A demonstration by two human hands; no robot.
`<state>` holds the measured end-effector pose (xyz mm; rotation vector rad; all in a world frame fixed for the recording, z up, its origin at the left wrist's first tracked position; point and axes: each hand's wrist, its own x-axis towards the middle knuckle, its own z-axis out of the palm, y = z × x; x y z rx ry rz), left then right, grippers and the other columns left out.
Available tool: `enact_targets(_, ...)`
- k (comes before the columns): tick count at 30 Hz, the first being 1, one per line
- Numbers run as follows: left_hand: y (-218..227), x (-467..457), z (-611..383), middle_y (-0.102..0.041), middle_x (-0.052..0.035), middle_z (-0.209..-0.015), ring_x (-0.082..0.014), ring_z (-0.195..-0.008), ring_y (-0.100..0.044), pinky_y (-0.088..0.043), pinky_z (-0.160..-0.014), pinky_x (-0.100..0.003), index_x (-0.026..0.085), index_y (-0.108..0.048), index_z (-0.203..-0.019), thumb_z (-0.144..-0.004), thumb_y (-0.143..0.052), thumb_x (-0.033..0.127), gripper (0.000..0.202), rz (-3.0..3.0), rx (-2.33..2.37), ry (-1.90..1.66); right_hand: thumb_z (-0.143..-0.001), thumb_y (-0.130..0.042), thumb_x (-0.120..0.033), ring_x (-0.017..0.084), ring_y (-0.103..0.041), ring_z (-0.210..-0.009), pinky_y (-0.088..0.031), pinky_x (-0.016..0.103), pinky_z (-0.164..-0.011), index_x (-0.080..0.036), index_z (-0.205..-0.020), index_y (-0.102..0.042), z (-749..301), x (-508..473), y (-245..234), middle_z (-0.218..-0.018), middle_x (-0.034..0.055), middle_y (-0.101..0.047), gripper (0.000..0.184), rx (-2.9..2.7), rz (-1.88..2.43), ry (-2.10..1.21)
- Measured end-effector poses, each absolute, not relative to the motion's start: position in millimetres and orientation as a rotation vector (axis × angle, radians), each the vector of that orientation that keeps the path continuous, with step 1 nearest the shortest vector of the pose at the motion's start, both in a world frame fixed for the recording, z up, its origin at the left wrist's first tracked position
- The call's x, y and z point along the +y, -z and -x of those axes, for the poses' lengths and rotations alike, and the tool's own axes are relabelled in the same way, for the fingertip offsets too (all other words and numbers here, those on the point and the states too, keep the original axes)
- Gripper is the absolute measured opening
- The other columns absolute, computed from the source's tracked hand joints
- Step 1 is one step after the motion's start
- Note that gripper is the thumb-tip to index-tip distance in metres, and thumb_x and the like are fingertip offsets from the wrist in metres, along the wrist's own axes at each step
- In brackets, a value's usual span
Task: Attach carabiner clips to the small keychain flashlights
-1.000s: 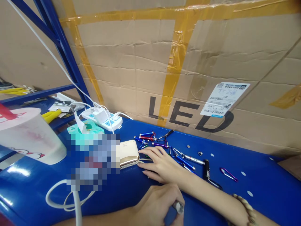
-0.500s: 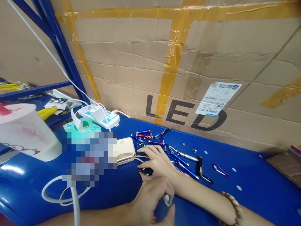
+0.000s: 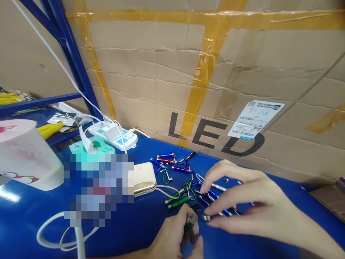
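While the left hand is shut tight around a little green tube, the right hand reaches in from the other side, with its fingers bent over a messy pile of small pens. A small silver bit sits right at those fingers, but it is hard to tell if they hold it or just touch it. A black cap lies just past the left hand, and two green tubes lie beside the pile on the blue table. Some clips look hooked together, so a pull on one could drag others along. The silver bit could slip from a weak pinch and get lost in the pile, and a bump from a hand could send small pieces rolling. Farther off are a gold power bank, a white power strip, and a big cardboard box marked LED
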<state>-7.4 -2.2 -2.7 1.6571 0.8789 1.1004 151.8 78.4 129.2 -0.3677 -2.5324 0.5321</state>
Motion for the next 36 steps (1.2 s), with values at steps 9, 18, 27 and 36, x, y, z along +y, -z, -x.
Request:
enact_targets(9,-2,1,5,-0.038,0.0058,-0.061,-0.004,-0.045,-0.031,-0.023,-0.039,-0.015,0.019,-0.038,-0.086,-0.072,-0.047,0.008,0.02,-1.686,0.885,-1.156,-0.087,-0.055,-0.028,0.015,-0.057,-0.092,-0.046,0.03,-0.081,-0.028,-0.089,-0.069,-147,69,-118,-0.1,0.0013,-0.063,0.014,-2.755,0.407,-0.411)
enact_targets(18,5,3,5,-0.041,0.0044,-0.063,-0.0049,-0.045,-0.034,-0.027,-0.04,-0.016,0.019,-0.039,-0.089,-0.074,-0.045,0.012,0.017,-1.721,0.929,-1.167,-0.086,-0.056,-0.026,0.015,-0.057,-0.09,-0.046,0.029,-0.08,-0.025,-0.085,-0.068,-146,71,-116,-0.102,0.0009,-0.062,0.012,-2.832,0.434,-0.393)
enact_targets(27,-3,7,4,-0.042,0.0043,-0.064,-0.0055,-0.045,-0.034,-0.028,-0.041,-0.018,0.018,-0.038,-0.085,-0.07,-0.047,0.015,0.017,-1.676,1.175,-0.971,-0.083,-0.059,-0.019,0.014,-0.058,-0.095,-0.049,0.024,-0.082,-0.027,-0.089,-0.067,-147,67,-114,-0.104,-0.0012,-0.059,0.013,-2.866,0.626,-0.718)
enact_targets(36,-13,7,2,-0.034,0.0064,-0.049,-0.006,-0.042,-0.031,-0.024,-0.042,-0.018,0.019,-0.03,-0.056,-0.061,-0.049,0.008,0.022,-1.808,1.174,-0.943,-0.089,-0.049,-0.022,0.016,-0.059,-0.093,-0.048,0.031,-0.084,-0.023,-0.103,-0.063,-129,114,-82,-0.105,0.0029,-0.06,0.02,-2.744,0.714,-0.511)
